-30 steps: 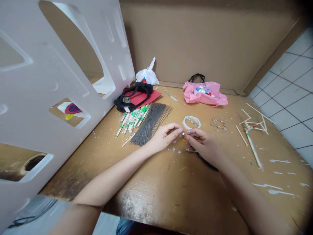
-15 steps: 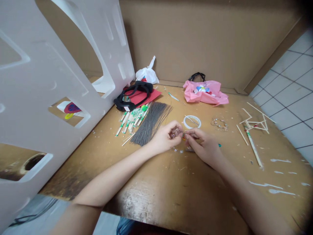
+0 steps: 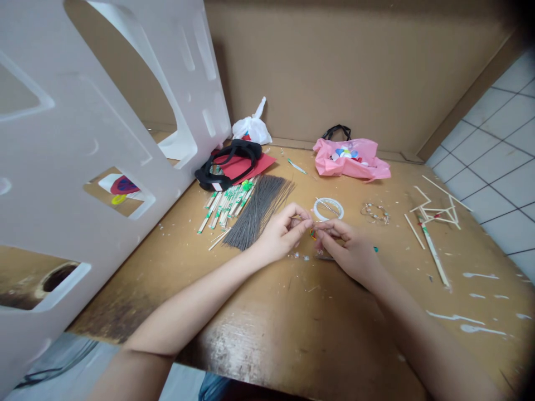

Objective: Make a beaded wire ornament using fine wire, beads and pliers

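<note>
My left hand (image 3: 281, 231) is closed, thumb and forefinger pinched on a thin beaded strand, mostly hidden by the fingers. My right hand (image 3: 345, 242) meets it fingertip to fingertip and also pinches the strand's end. Just under the fingertips shows a small orange and green loop (image 3: 313, 234); whether it belongs to the strand I cannot tell. A few clear beads (image 3: 306, 258) lie on the table below my hands. Beyond them is a white ring (image 3: 341, 209) with thin metal sticks across it. Right of that lies a beaded wire bracelet (image 3: 375, 213).
On the left are grey wires (image 3: 254, 214), wrapped chopsticks (image 3: 223, 203), a black headset strap (image 3: 209, 181) and a white plastic panel (image 3: 125, 111). A pink bag (image 3: 326, 161) and a white bag (image 3: 254, 128) stand at the back. A stick frame (image 3: 438, 211) lies right.
My left fingers have closed further over the clear beads that showed in its palm before. Both hands stay in nearly the same place.
</note>
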Demonstrator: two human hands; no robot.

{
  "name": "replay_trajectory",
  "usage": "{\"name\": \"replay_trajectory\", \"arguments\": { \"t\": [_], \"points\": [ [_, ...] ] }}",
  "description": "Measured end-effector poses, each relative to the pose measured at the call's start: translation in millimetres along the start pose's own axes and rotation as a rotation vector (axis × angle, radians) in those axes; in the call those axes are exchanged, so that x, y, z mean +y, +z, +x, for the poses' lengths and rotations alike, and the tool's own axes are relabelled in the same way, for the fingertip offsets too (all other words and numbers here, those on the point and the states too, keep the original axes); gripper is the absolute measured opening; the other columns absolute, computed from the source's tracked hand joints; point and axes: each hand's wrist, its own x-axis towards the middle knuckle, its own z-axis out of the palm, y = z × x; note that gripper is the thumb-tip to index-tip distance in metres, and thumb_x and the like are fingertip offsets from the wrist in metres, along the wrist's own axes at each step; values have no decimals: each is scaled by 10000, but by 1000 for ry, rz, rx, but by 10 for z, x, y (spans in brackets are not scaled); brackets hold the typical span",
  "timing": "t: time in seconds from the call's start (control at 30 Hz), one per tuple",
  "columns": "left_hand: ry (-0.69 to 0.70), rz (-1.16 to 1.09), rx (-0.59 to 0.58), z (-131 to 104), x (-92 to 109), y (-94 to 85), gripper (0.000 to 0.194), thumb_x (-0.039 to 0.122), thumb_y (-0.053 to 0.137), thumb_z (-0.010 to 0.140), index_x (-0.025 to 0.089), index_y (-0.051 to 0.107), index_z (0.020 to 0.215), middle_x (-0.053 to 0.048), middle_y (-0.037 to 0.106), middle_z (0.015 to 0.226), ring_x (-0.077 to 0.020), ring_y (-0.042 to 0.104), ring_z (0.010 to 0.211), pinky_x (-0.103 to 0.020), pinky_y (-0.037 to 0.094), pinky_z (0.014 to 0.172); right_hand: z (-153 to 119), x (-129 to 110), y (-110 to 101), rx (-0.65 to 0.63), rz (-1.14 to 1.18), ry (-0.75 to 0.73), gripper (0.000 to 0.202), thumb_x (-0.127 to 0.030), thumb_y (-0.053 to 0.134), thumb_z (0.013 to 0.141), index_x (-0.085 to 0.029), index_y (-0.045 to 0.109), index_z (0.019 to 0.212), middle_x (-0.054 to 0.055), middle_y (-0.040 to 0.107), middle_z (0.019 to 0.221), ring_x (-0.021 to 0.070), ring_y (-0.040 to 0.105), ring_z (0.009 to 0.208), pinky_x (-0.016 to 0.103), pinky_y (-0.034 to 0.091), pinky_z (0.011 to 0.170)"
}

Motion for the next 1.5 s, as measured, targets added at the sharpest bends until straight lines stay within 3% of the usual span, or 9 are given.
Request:
{"name": "replay_trajectory", "arguments": {
  "t": [0.43, 0.6, 0.67, 0.73, 0.83, 1.0, 1.2, 1.3, 1.5],
  "points": [
    [-15, -90, 30, 17, 46, 30, 221, 348, 570, 821, 162, 452, 834, 86, 475, 489, -50, 461, 399, -161, 397, 420, 0, -14, 15, 10, 54, 66, 238, -404, 477, 857, -196, 583, 909, 22, 657, 672, 149, 617, 601, 287, 510, 577],
    [-96, -170, -35, 72, 77, -66, 231, 338, 597, 793, 150, 465, 812, 60, 542, 531, -63, 526, 443, -198, 474, 472, -27, 90, -172, -102, 156, 64, 426, -460, 487, 853, -223, 480, 1206, 88, 657, 1076, 193, 632, 951, 361, 518, 800],
    [-112, -208, -42, 94, 69, -102, 237, 337, 609, 781, 150, 466, 806, 59, 541, 542, -64, 529, 454, -206, 491, 471, -112, 237, -328, -128, 31, 86, 456, -460, 453, 870, -236, 443, 1267, 105, 626, 1154, 213, 605, 1029, 402, 494, 866],
    [-108, -225, -42, 110, 53, -122, 232, 333, 610, 779, 150, 470, 803, 61, 534, 543, -62, 524, 459, -204, 495, 468, -263, 454, -492, -123, -300, 146, 459, -472, 489, 839, -223, 504, 1224, 126, 623, 1157, 255, 593, 1049, 459, 461, 910],
    [-91, -208, -39, 120, 30, -126, 210, 318, 606, 783, 148, 486, 806, 66, 522, 532, -50, 506, 446, -185, 476, 458, -555, 811, -662, -180, -653, 65, 574, -457, 565, 765, -184, 498, 1266, 152, 540, 1277, 296, 493, 1183, 474, 395, 988],
    [-120, -207, -110, 101, 43, -119, 197, 295, 629, 766, 142, 507, 791, 67, 513, 538, -39, 473, 432, -169, 447, 432, -757, 1029, -651, -288, -983, -69, 760, -383, 617, 665, -159, 412, 1361, 157, 351, 1442, 348, 306, 1311, 495, 321, 1023],
    [-139, -233, -284, 46, 160, -154, 182, 270, 642, 755, 126, 532, 783, 44, 530, 608, -36, 464, 456, -167, 434, 411, -489, 785, -491, -346, -1155, -68, 614, -229, 565, 619, -110, 536, 1220, 185, 572, 1154, 317, 515, 1038, 433, 416, 866],
    [-157, -244, -349, 34, 216, -173, 183, 259, 648, 748, 120, 533, 782, 26, 561, 648, -31, 474, 455, -168, 436, 422, -463, 721, -459, -339, -1187, -66, 495, -199, 532, 625, -115, 580, 1111, 174, 592, 1048, 298, 539, 938, 389, 444, 763],
    [-189, -235, -381, 45, 213, -198, 204, 262, 666, 729, 117, 532, 779, 22, 570, 658, -32, 479, 457, -167, 421, 422, -488, 668, -616, -303, -949, 93, 395, -207, 481, 666, -135, 582, 1041, 132, 627, 1017, 266, 580, 902, 371, 441, 783]
  ]
}}
